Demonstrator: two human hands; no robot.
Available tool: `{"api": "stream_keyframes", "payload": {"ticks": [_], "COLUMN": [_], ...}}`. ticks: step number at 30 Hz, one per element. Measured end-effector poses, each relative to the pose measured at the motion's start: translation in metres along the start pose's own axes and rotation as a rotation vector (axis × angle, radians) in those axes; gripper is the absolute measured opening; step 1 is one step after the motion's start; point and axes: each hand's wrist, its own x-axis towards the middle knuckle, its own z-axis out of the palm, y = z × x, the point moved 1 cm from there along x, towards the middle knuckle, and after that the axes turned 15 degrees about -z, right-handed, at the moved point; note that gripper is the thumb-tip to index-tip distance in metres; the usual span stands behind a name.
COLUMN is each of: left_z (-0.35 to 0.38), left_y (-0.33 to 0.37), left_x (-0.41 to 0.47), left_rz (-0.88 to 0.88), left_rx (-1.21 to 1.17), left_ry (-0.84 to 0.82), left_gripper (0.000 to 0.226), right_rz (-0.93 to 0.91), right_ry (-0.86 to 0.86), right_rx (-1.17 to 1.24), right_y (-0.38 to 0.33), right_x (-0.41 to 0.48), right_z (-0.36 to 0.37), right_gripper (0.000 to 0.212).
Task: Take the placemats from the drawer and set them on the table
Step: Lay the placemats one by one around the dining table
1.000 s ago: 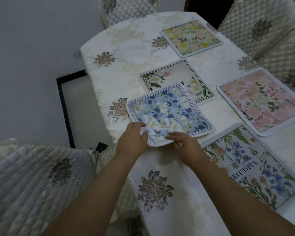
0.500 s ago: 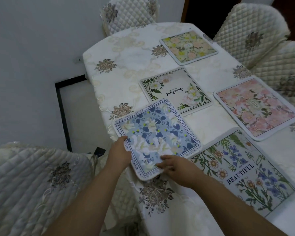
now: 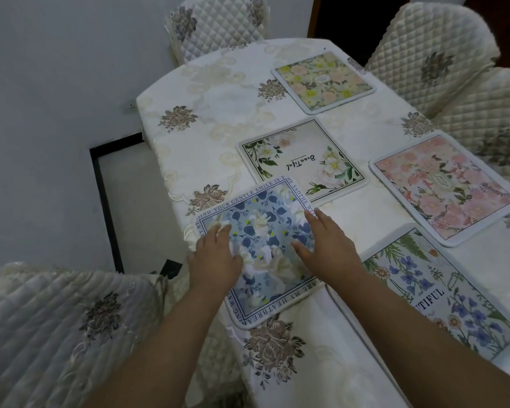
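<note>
A blue floral placemat (image 3: pixel 262 231) with a lettered border lies flat at the near left edge of the table (image 3: pixel 218 92), its near corner reaching the table edge. My left hand (image 3: pixel 215 257) rests palm down on its left part, fingers spread. My right hand (image 3: pixel 327 242) lies flat on its right part, fingers apart. Neither hand grips it. Several other placemats lie on the table: a white one with green leaves (image 3: pixel 304 163), a yellow-pink one (image 3: pixel 321 81), a pink rose one (image 3: pixel 445 187) and a botanical one (image 3: pixel 442 293) under my right forearm.
A cream embroidered cloth covers the table. Quilted chairs stand around it: one at the near left (image 3: pixel 56 325), one at the far end (image 3: pixel 215 22), two on the right (image 3: pixel 436 51). A white wall and a black-framed floor panel (image 3: pixel 106 207) lie to the left.
The blue placemat slid toward me and the table's left edge and now lies flat. Both hands let go of its near edge and moved on top of it, palms down.
</note>
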Motion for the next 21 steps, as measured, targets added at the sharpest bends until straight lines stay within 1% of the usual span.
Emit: {"api": "stream_keyframes", "payload": {"ticks": [2, 6, 12, 17, 19, 21], "left_z": [-0.002, -0.008, -0.011, -0.001, 0.003, 0.007], "left_y": [0.012, 0.034, 0.082, 0.116, 0.123, 0.131], "left_x": [0.007, 0.032, 0.076, 0.116, 0.132, 0.147], "left_rz": [0.038, 0.039, 0.065, -0.043, -0.103, -0.153], "left_rx": [-0.044, -0.150, -0.111, -0.112, -0.128, -0.161], "left_ry": [-0.022, -0.117, -0.122, -0.157, -0.193, -0.203], "left_gripper": [0.062, 0.058, 0.058, 0.062, 0.066, 0.067], "right_rz": [0.035, 0.109, 0.176, 0.249, 0.301, 0.306], "right_ry": [-0.020, -0.027, 0.044, 0.043, 0.018, -0.024], "right_rx": [0.011, 0.019, 0.012, 0.023, 0.020, 0.021], "right_y": [0.001, 0.013, 0.043, 0.083, 0.099, 0.109], "right_x": [0.003, 0.015, 0.050, 0.097, 0.111, 0.121], "right_z": [-0.002, -0.011, -0.036, -0.047, -0.048, -0.045], "right_gripper": [0.077, 0.074, 0.067, 0.062, 0.061, 0.058]}}
